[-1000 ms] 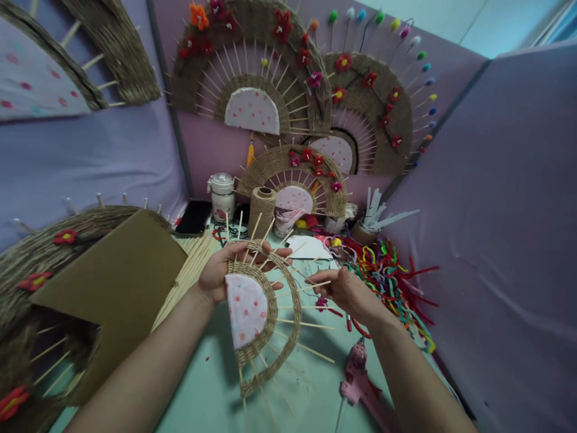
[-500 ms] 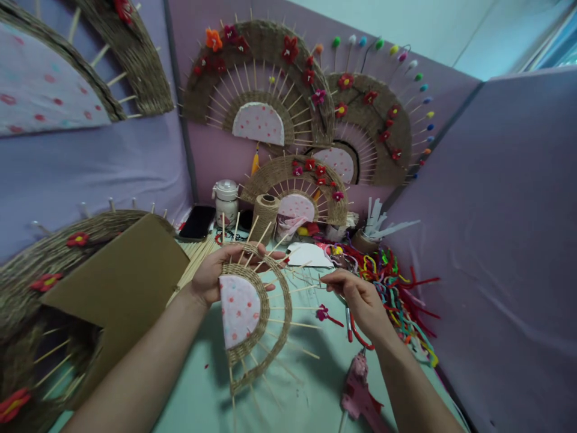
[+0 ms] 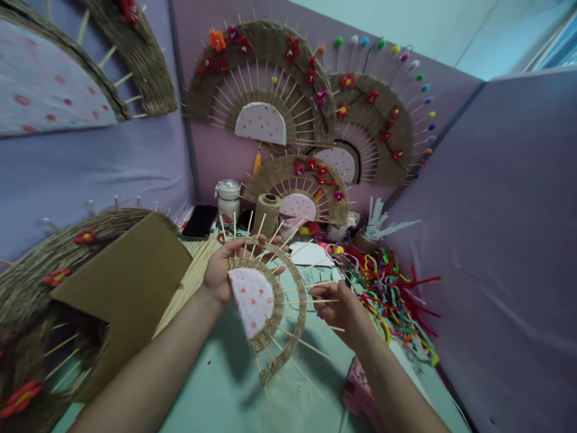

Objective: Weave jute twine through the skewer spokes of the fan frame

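Observation:
My left hand [image 3: 219, 270] grips a half-round woven fan [image 3: 253, 304] by its upper part, the fingers behind the thin sticks. White dotted cloth covers the fan's middle; a twine band borders it and a narrower woven ring crosses the sticks farther out. At the fan's right side, the fingers of my right hand [image 3: 345, 313] are pinched together among the stick ends, just outside the ring. What they pinch is too small to make out. Below my right wrist, partly hidden by the forearm, lies a pink glue gun [image 3: 358, 388].
A twine cone [image 3: 267, 213], a lidded jar [image 3: 228, 198] and a phone [image 3: 199, 221] stand or lie at the back. Colourful pipe cleaners [image 3: 396, 294] heap on the right. Cut cardboard [image 3: 128, 270] leans at left beside thin sticks [image 3: 187, 279]. Finished fans [image 3: 265, 48] hang on the partition.
My right hand has moved left and slightly down, in among the fan's stick ends. The fan and my left hand have shifted a little right, and the fan has tilted.

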Demonstrator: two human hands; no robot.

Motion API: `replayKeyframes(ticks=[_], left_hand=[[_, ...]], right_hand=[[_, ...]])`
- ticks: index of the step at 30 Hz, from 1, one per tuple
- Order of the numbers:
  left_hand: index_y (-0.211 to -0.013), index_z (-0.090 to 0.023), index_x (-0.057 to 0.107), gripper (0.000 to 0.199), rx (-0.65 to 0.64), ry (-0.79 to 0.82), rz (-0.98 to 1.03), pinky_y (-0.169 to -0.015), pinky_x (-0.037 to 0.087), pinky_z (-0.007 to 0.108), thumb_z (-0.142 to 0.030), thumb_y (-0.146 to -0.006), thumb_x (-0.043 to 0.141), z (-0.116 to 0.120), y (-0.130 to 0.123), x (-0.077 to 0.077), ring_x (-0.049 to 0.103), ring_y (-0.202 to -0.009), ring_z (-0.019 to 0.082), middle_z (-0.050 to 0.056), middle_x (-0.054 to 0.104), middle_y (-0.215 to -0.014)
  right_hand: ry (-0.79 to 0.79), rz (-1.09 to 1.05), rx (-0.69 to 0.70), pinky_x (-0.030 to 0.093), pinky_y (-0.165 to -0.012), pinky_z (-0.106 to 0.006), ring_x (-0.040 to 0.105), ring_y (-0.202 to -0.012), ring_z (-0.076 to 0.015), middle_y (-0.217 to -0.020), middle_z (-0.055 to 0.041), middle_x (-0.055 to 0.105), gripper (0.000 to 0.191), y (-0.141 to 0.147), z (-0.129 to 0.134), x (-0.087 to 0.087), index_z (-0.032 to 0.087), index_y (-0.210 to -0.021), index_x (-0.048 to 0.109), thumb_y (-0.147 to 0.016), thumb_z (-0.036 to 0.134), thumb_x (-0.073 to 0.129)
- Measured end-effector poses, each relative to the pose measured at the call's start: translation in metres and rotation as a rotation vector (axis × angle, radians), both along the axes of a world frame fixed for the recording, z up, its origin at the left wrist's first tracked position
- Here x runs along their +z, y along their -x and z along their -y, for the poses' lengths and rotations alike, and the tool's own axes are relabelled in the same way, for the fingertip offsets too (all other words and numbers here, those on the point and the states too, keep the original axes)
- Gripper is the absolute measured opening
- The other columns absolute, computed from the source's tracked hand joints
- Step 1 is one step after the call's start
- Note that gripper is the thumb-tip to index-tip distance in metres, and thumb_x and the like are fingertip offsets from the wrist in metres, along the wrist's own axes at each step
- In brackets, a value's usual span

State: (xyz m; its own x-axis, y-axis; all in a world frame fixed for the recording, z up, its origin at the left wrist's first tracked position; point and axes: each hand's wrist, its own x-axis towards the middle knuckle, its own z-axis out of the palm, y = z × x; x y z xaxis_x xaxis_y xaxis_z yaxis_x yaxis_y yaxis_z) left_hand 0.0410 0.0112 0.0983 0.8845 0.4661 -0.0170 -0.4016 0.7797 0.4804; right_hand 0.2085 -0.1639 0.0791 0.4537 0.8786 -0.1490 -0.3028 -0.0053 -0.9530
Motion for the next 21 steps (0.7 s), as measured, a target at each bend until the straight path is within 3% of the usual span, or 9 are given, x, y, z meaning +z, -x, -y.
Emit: replayKeyframes(ticks=[6,12,17,21], left_hand=[[-0.093,-0.012,0.067,0.028,-0.002,-0.069,-0.004,-0.086,0.047,0.051,-0.024,-0.077,0.047,0.007,-0.004,0.001,0.058,-0.107,0.032,0.015,0.066,-0.11],[-0.1,-0.012,0.066,0.036,-0.006,-0.006,0.055,-0.093,0.042,0.051,-0.032,-0.072,0.055,0.016,-0.01,-0.006,0.058,-0.108,0.032,0.014,0.069,-0.103],[-0.089,-0.015,0.068,0.035,-0.13,0.033,0.053,-0.096,0.04,0.047,-0.039,-0.063,0.067,0.031,-0.017,-0.024,0.062,-0.1,0.03,0.01,0.071,-0.091],[-0.11,-0.015,0.06,0.057,-0.239,-0.022,0.15,-0.101,0.032,0.052,-0.045,-0.063,0.068,0.04,-0.021,-0.033,0.05,-0.118,0.034,0.015,0.065,-0.112]], right_hand=[[0.102,-0.077,-0.022,0.032,-0.046,-0.023,0.041,-0.047,-0.0079,-0.064,-0.0026,0.063,0.029,-0.006,-0.006,-0.007,0.016,-0.062,0.065,-0.065,0.044,0.074],[0.115,-0.129,-0.045,0.029,-0.043,-0.021,0.038,-0.042,-0.0063,-0.051,0.003,0.053,0.028,-0.011,-0.008,-0.009,0.017,-0.061,0.064,-0.069,0.042,0.071],[0.014,-0.099,-0.088,0.028,-0.042,-0.019,0.039,-0.044,-0.0053,-0.054,0.002,0.056,0.026,-0.025,-0.009,0.0,0.016,-0.06,0.066,-0.067,0.04,0.074],[-0.033,-0.064,-0.21,0.031,-0.045,-0.019,0.043,-0.047,-0.0051,-0.062,0.0006,0.062,0.028,-0.034,-0.005,0.01,0.016,-0.061,0.066,-0.06,0.04,0.079]])
